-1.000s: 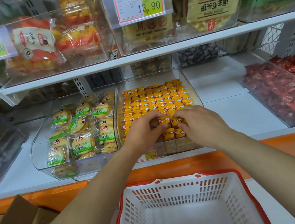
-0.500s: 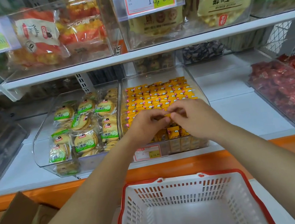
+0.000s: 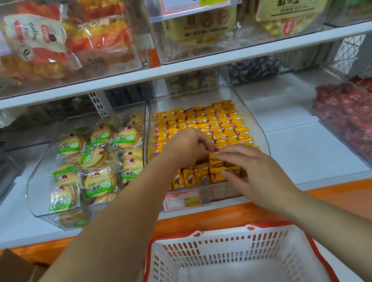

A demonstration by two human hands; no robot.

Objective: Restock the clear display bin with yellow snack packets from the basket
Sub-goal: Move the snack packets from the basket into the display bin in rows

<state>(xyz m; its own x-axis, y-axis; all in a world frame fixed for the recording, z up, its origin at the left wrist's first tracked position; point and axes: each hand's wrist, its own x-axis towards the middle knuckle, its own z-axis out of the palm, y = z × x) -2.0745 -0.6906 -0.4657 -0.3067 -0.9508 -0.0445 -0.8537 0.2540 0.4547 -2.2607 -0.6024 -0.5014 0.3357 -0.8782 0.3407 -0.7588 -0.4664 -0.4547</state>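
The clear display bin (image 3: 258, 130) sits on the middle shelf, packed with rows of yellow snack packets (image 3: 201, 119). My left hand (image 3: 186, 148) is over the bin's front half, its fingers curled down and pinching a yellow packet among the rows. My right hand (image 3: 254, 174) lies just right of it, with straight fingers resting on the front packets and its index tip close to the left fingertips. Below the shelf is the white basket with a red rim (image 3: 219, 248); no packets show inside it.
A clear bin of round green-labelled biscuits (image 3: 92, 158) stands left of the yellow one, and a bin of red candies (image 3: 363, 120) stands to the right. The upper shelf (image 3: 170, 69) overhangs with more bins. A cardboard box (image 3: 6, 280) is at lower left.
My left hand has moved a little further back over the rows. My right hand has drawn slightly toward the front, with its fingers now stretched out flatter. The camera has come closer.
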